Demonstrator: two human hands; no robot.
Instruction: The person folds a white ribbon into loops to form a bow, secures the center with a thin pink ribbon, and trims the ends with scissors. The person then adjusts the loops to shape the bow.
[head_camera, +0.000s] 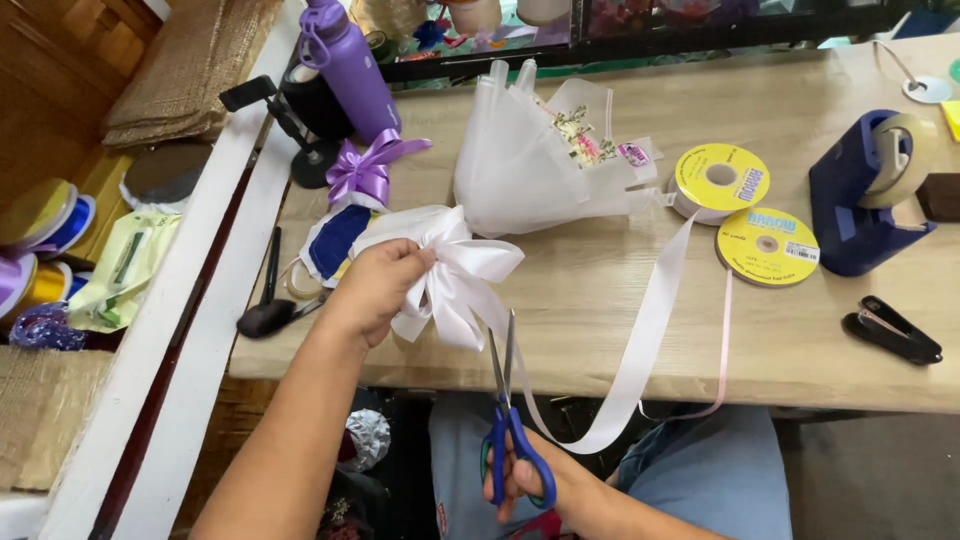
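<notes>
White satin ribbon bow (455, 272) sits pinched in my left hand (375, 285) over the bench's (800, 350) near edge. My right hand (530, 480), below that edge, has its fingers closed through the blue-handled scissors (508, 420), whose slightly parted blades point up at the bow's underside. Its tail runs right toward the yellow ribbon spool (720, 180); the white wrapped bouquet (530, 160) lies behind.

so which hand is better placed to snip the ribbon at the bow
Right, probably. The right hand already holds the blue-handled scissors, blades open and pointing up at the white ribbon bow. The left hand is busy pinching the bow's centre, so it looks best kept steadying.
</notes>
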